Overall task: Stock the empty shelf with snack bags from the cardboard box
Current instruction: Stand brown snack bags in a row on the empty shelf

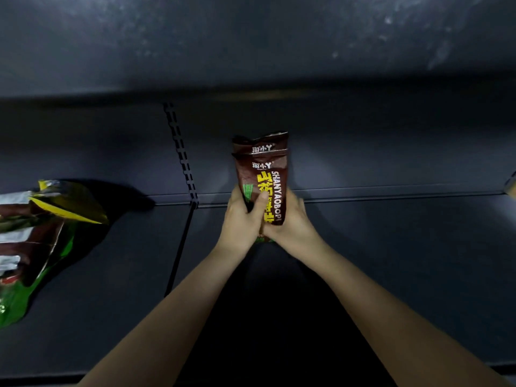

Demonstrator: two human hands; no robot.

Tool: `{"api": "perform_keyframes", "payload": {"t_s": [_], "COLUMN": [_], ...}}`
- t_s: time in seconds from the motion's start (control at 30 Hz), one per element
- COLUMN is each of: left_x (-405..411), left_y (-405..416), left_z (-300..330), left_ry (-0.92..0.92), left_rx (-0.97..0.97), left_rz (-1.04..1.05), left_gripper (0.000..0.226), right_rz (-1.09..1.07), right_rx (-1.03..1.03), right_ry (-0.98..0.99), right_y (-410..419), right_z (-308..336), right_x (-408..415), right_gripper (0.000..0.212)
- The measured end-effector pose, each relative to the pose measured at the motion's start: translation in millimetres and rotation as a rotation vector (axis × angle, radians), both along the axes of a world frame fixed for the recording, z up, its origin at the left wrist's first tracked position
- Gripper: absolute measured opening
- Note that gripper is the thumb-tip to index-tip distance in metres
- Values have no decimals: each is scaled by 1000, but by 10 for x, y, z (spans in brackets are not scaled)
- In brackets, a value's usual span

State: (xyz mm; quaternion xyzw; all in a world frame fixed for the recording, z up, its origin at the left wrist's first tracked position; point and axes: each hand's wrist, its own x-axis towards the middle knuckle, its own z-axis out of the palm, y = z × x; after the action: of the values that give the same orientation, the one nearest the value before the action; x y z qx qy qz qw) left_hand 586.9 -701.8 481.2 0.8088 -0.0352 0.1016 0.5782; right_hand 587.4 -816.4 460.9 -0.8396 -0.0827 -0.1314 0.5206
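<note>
Snack bags upright over shelf.
Gripped low between left hand (pixel 242 216) and right hand (pixel 290 219); snack bags (pixel 262 174) rising vertically above, shelf (pixel 391 261) directly beneath.

body: two bare forearms, no sleeves in view | left hand (pixel 242 219): bare, no glove, ring or watch | right hand (pixel 290 219): bare, no glove, ring or watch | wrists: uncovered, slim

Two brown snack bags (pixel 261 174) with yellow lettering stand upright — one behind the other — above the middle of the dark shelf (pixel 391 261). More bags (pixel 36 233) lie flat in a pile at its left end.
</note>
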Motion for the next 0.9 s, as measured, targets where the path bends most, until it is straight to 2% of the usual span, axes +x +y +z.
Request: {"api": "perform_keyframes", "payload": {"t_s": [0.03,0.13,0.2,0.27,0.37,0.5,0.63,0.77,0.9], "left_x": [-11,-17,2,14,35,64,28,-201,-493], "left_y": [11,48,40,23,19,36,60,34,-53], "left_z": [-28,-89,-82,-55,-65,-74,-39,-2,90], "left_ry": [-2,-29,-39,-49,-35,24,50,-59,-167], "left_rx": [1,100,175,222,230,255,308,400,480], "left_rz": [-41,-76,-45,-21,-23,-16,11,166,321], "left_gripper": [46,88,100,102,97,72,64,51,33], "right_rz": [33,79,57,26,4,-7,-9,41,8], "right_rx": [-34,-81,-111,-126,-177,-217,-237,-286,-378], "right_ry": [10,29,8,0,25,57,123,128,92], "right_y": [-40,-116,-122,-98,-66,-78,-73,-244,-534], "right_z": [-38,-53,-30,-11,-2,45,128,189,231], "right_x": [21,12,-10,-20,-12,-23,-27,-168,-444], "right_gripper": [71,82,85,85,85,80,72,48,57]}}
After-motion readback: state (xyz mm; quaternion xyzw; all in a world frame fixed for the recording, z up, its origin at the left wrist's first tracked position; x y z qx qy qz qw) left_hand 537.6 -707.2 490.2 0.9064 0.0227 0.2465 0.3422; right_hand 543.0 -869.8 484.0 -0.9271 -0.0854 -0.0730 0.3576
